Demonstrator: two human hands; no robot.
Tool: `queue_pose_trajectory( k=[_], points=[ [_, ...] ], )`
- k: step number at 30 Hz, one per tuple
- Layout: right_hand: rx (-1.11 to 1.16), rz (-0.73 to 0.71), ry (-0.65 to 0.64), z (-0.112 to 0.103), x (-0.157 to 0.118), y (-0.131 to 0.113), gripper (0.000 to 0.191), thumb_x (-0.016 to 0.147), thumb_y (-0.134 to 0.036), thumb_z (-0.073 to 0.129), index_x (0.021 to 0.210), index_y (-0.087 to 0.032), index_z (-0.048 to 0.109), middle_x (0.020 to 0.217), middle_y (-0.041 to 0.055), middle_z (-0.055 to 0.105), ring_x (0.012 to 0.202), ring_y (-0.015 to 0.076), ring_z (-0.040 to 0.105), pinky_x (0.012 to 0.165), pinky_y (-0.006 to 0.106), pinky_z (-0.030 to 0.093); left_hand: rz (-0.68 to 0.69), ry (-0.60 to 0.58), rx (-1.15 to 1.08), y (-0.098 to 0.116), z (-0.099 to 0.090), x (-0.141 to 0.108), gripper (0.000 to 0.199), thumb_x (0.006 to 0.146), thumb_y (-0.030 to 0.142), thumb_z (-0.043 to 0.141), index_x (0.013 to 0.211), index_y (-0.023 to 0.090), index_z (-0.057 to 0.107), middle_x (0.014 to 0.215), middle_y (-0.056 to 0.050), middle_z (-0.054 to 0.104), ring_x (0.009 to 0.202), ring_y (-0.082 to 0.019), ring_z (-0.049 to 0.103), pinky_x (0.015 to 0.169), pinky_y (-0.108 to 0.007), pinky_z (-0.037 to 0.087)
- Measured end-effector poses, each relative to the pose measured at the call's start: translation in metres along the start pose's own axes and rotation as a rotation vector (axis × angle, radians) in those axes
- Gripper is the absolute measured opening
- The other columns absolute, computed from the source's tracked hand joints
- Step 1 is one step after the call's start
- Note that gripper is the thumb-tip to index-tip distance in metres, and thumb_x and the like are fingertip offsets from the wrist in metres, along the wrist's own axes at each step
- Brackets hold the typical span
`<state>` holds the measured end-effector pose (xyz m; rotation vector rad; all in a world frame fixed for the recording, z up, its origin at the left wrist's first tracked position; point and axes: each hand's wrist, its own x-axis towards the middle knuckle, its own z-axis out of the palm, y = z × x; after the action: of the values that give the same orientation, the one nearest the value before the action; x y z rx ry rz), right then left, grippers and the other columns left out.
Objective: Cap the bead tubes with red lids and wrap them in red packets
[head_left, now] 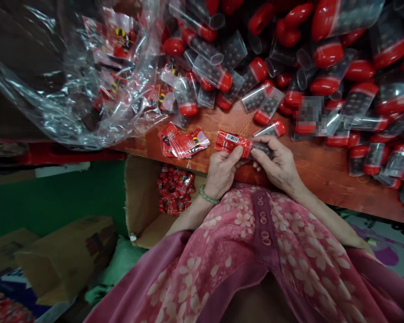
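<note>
My left hand [220, 172] pinches a red printed sleeve [227, 138] with a barcode, held just above the table edge. In my right hand [280, 165], the fingers are closed round a clear tube [263, 149] of dark pellets. One end of the tube meets the sleeve; how far it reaches inside is hidden by my fingers. Left of the hands lies a fanned stack of red printed sleeves [182, 140]. A red-capped tube of pellets [272, 128] rests just beyond my right fingers.
Many red-capped tubes [358, 105] are heaped across the back and right of the wooden table [309, 172]. A clear plastic bag [134, 103] with printed sleeves lies at back left. Below the edge, an open cardboard box [139, 197] holds small red packets [175, 188].
</note>
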<state>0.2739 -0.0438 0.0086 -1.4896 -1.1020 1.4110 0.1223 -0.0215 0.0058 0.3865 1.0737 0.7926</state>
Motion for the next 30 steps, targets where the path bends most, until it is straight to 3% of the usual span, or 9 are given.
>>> queue_pose_trajectory(
  k=[4,9,14,17,19,24,27,30],
  points=[
    [-0.085,-0.096,0.063,0.005,0.001,0.006,0.03,0.096,-0.049,0.063,0.112,-0.024,0.06,0.085,-0.0006,0.066,0.062,0.0125,0.06,0.06,0.028,0.055,0.018,0.04,-0.013,0.001,0.0,0.006,0.053,0.057,0.063,0.093,0.072,0.016,0.071,0.071,-0.001,0.075,0.078,-0.018,0.076,0.085,-0.037,0.064],
    [-0.051,-0.139,0.05,0.009,0.004,0.01,0.027,0.099,-0.044,0.059,0.115,-0.022,0.058,0.08,-0.0024,0.065,0.057,0.0113,0.06,0.059,0.028,0.056,0.017,0.044,-0.062,0.002,0.003,0.008,0.051,0.052,0.055,0.098,0.071,0.015,0.072,0.065,0.001,0.072,0.066,-0.015,0.072,0.077,-0.032,0.062],
    [-0.214,-0.28,0.235,0.02,0.008,0.015,0.034,0.099,-0.042,0.059,0.126,-0.021,0.057,0.111,0.009,0.072,0.096,0.0233,0.073,0.09,0.043,0.062,0.046,0.12,-0.127,0.0,0.013,0.013,0.05,0.053,0.053,0.098,0.073,0.014,0.073,0.066,0.001,0.071,0.068,-0.013,0.071,0.075,-0.028,0.058],
    [-0.16,-0.244,0.257,0.024,0.012,0.02,0.037,0.102,-0.045,0.054,0.131,-0.022,0.053,0.117,0.0102,0.071,0.102,0.0247,0.072,0.094,0.046,0.061,0.074,0.106,-0.13,0.001,0.018,0.018,0.052,0.051,0.056,0.098,0.065,0.015,0.069,0.06,0.002,0.067,0.066,-0.013,0.07,0.072,-0.026,0.056],
    [-0.129,-0.219,0.232,0.024,0.014,0.02,0.041,0.102,-0.049,0.054,0.133,-0.023,0.051,0.116,0.0098,0.07,0.098,0.0237,0.072,0.093,0.046,0.062,0.085,0.106,-0.118,0.004,0.019,0.02,0.051,0.051,0.055,0.098,0.065,0.015,0.069,0.06,0.002,0.067,0.064,-0.012,0.068,0.069,-0.025,0.055],
    [-0.006,-0.162,0.006,0.012,0.013,0.01,0.052,0.102,-0.054,0.053,0.145,-0.026,0.045,0.12,0.0083,0.069,0.084,0.0165,0.072,0.081,0.036,0.066,0.098,0.129,-0.132,0.01,0.013,0.023,0.039,0.066,0.047,0.094,0.072,0.016,0.072,0.069,0.002,0.072,0.058,-0.007,0.063,0.064,-0.022,0.053],
    [0.0,-0.146,-0.042,0.005,0.011,0.006,0.044,0.1,-0.049,0.06,0.136,-0.023,0.054,0.124,0.0086,0.071,0.083,0.0139,0.072,0.08,0.031,0.065,0.132,0.124,-0.161,0.01,0.008,0.025,0.041,0.062,0.048,0.096,0.076,0.016,0.074,0.075,0.001,0.076,0.068,-0.009,0.07,0.072,-0.023,0.057],
    [0.003,-0.138,-0.019,0.003,0.009,0.006,0.039,0.099,-0.045,0.062,0.13,-0.021,0.06,0.113,0.0067,0.075,0.073,0.012,0.071,0.073,0.029,0.065,0.153,0.082,-0.149,0.011,0.008,0.025,0.046,0.06,0.052,0.096,0.081,0.017,0.076,0.084,-0.002,0.08,0.088,-0.016,0.077,0.085,-0.027,0.059]
  ],
)
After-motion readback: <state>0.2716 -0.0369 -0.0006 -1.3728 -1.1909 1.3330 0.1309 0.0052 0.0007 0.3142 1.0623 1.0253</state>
